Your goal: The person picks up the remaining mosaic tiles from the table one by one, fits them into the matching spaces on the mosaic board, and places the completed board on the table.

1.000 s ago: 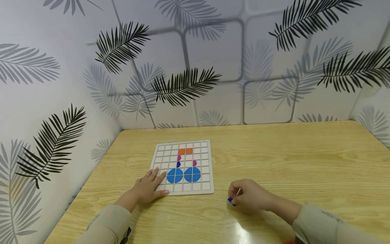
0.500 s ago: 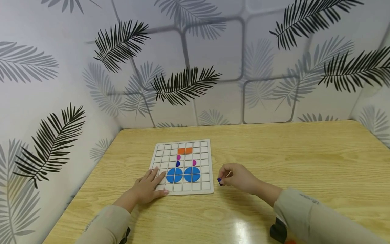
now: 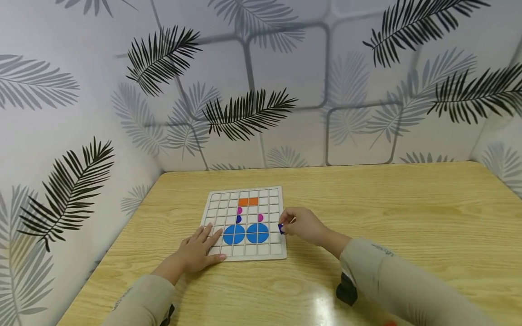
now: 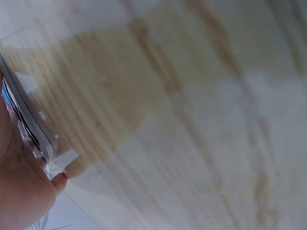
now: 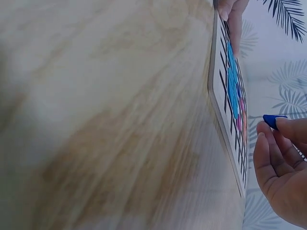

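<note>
Blue piece (image 3: 280, 228), pinched in right hand (image 3: 303, 225) fingers, has moved from worktop (image 3: 387, 203) to grid board (image 3: 275, 249) edge; left hand (image 3: 200, 250) stays flat, fingers released, steadying the board.

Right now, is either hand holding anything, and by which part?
The right hand pinches a small dark blue piece by its rear edge between fingertips. The left hand holds nothing; it rests flat on the grid board.

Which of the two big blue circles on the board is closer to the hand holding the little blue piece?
The right-hand blue circle; the right hand with the small blue piece hovers just beside it.
</note>
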The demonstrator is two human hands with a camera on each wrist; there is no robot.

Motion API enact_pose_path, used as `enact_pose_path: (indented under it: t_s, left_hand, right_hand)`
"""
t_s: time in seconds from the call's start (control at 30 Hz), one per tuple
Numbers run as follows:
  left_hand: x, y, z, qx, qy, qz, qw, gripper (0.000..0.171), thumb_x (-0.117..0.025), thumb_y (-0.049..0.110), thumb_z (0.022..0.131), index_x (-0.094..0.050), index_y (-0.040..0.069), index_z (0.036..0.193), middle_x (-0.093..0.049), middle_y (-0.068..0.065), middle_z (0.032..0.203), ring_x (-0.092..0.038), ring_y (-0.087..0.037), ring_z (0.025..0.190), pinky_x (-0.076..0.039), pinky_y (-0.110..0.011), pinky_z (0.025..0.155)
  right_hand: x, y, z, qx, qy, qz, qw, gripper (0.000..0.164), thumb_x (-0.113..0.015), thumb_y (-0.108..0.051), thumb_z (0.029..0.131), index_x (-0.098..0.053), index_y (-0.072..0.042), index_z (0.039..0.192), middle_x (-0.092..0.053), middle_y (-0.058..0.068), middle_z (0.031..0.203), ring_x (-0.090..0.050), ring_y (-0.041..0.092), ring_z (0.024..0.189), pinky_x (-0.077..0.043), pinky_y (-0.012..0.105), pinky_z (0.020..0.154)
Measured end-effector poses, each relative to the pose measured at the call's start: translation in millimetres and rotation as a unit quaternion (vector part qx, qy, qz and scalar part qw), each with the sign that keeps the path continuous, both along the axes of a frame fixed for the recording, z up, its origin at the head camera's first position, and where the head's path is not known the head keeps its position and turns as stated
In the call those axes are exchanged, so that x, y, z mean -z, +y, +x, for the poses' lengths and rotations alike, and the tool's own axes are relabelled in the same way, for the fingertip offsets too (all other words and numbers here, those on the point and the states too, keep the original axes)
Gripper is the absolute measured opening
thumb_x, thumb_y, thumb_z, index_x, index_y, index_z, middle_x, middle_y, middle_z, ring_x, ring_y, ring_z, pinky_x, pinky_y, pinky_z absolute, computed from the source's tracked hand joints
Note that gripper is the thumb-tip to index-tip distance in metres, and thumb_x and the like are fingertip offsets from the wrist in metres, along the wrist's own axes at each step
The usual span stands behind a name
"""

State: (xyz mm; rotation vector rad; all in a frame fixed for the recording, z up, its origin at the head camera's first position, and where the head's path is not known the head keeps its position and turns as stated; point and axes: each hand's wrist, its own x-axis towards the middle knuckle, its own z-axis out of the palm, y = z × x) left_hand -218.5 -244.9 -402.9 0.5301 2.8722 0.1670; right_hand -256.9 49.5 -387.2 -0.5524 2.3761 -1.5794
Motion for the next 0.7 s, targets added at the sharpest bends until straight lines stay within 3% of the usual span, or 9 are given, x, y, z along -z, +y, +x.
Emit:
enact_pose_path:
  t_s: [0.7]
  left_hand:
    - [-2.5, 0.7, 1.7, -0.002, -0.005, -0.002, 1.0, 0.071, -0.04, 0.054, 0.083, -0.023, 0.012, 0.138, -0.012, -0.017, 0.141, -0.009, -0.037, 0.127, -0.018, -0.059, 0.089]
  right_hand:
    - [3.3, -34.5, -36.6, 0.066, 0.0, 0.002, 0.998, 0.01, -0.053, 0.008, 0.08, -0.058, 0.002, 0.086, -0.051, 0.008, 0.072, -0.058, 0.016, 0.066, -0.048, 0.027, 0.059]
